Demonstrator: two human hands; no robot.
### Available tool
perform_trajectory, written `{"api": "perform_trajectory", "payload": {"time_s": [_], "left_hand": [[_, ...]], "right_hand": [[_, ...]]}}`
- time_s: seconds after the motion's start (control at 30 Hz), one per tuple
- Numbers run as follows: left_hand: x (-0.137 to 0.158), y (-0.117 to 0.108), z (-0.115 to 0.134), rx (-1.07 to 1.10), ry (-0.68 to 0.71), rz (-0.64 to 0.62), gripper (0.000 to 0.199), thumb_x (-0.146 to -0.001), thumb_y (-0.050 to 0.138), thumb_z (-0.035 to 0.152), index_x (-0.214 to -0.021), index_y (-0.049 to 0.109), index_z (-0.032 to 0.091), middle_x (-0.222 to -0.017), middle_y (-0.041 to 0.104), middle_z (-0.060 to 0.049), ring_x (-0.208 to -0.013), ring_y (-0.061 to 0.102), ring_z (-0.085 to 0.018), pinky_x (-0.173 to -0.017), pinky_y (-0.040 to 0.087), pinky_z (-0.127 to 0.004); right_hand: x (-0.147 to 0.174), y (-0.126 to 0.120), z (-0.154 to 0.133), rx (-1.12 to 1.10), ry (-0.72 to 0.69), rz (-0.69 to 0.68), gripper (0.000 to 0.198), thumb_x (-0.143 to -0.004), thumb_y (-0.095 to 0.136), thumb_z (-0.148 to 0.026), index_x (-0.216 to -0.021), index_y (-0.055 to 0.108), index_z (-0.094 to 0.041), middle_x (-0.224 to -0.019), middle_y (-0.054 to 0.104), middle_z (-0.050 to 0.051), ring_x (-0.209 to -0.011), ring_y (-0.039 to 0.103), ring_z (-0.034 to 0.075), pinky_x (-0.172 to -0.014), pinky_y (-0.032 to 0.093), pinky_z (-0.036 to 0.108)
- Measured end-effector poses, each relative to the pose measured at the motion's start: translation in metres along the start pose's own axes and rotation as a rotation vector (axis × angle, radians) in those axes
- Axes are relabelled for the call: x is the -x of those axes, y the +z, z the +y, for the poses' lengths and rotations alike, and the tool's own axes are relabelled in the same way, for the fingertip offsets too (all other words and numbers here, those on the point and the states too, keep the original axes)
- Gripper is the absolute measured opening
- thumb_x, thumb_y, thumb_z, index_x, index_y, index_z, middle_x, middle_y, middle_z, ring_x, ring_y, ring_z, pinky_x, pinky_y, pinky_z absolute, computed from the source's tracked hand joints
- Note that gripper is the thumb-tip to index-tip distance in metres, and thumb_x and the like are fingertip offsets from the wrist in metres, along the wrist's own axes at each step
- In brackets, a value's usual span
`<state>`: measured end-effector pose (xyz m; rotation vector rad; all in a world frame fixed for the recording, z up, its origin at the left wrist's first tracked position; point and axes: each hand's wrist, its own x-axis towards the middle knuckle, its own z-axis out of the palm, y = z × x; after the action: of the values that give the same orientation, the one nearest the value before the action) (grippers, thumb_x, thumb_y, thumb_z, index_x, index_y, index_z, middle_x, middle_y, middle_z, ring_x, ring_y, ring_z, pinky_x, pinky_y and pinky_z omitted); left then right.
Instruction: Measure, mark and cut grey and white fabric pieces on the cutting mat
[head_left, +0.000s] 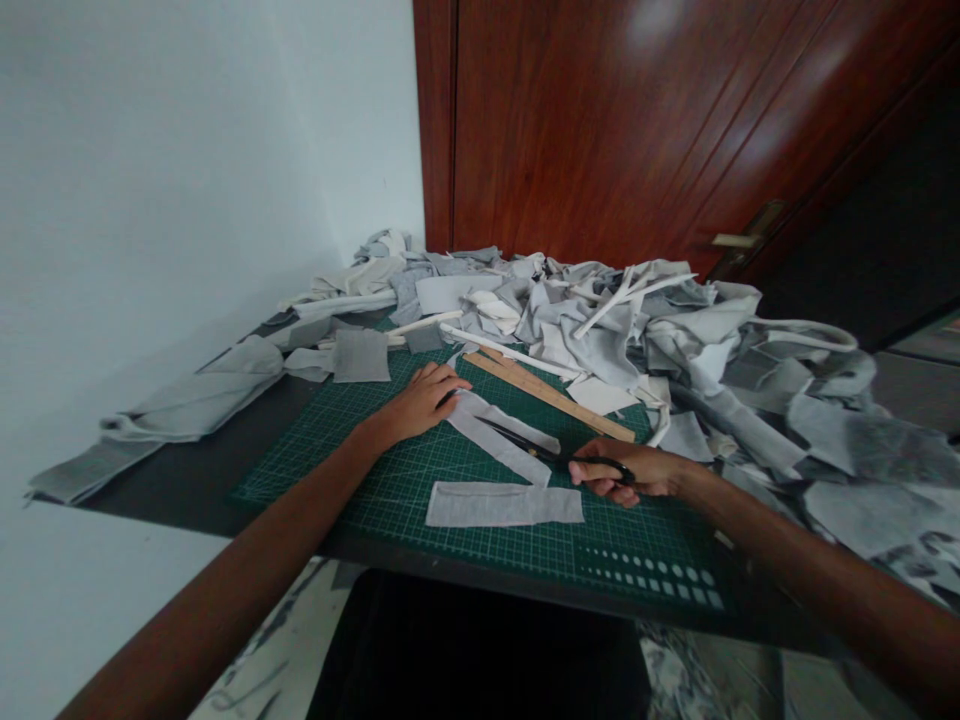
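My right hand (616,470) is closed around the black handles of a pair of scissors (517,438). Their blades point left and lie within a light grey fabric strip (491,445), which is split into two tails toward the right. At the strip's uncut left end, my left hand (429,400) is closed on the fabric, its fingertips partly hidden. A second grey fabric strip (504,505) lies flat on the green cutting mat (352,450), nearer to me. Just beyond the scissors rests a wooden ruler (551,395).
Heaped fabric scraps (600,330) cover the back and right of the dark table (180,490). Folded grey cloth (202,390) lies along the left edge. A white wall (187,180) stands at the left, a wooden door (600,130) behind. More scraps (675,670) litter the floor.
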<state>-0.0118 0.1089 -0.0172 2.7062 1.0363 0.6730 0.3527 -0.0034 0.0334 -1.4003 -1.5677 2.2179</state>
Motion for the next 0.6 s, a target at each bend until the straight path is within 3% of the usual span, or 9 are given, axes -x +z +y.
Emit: {"api": "perform_trajectory", "payload": {"time_s": [0.27,0.6], "left_hand": [[0.0005,-0.0020,0.0009,0.016,-0.009,-0.005,0.035,-0.105,0.047,0.029,-0.132,0.068,0.025,-0.121,0.062,-0.010,-0.117,0.051,-0.029,-0.106,0.039,-0.047],[0.0015,-0.0011,0.0002,-0.001,-0.021,-0.005,0.036,-0.105,0.046,0.030,-0.133,0.068,0.025,-0.122,0.062,-0.009,-0.118,0.051,-0.029,-0.105,0.040,-0.048]], "right_hand": [[0.0001,-0.0008,0.0019,0.006,-0.004,0.001,0.060,-0.072,0.088,-0.066,-0.079,0.052,-0.019,-0.054,0.042,-0.012,-0.035,0.034,0.001,-0.032,0.024,0.015],[0.0002,0.0018,0.0006,0.022,-0.026,0.008,0.064,-0.069,0.090,-0.064,-0.067,0.044,-0.020,-0.052,0.042,-0.012,-0.035,0.036,0.001,-0.031,0.027,0.014]]}}
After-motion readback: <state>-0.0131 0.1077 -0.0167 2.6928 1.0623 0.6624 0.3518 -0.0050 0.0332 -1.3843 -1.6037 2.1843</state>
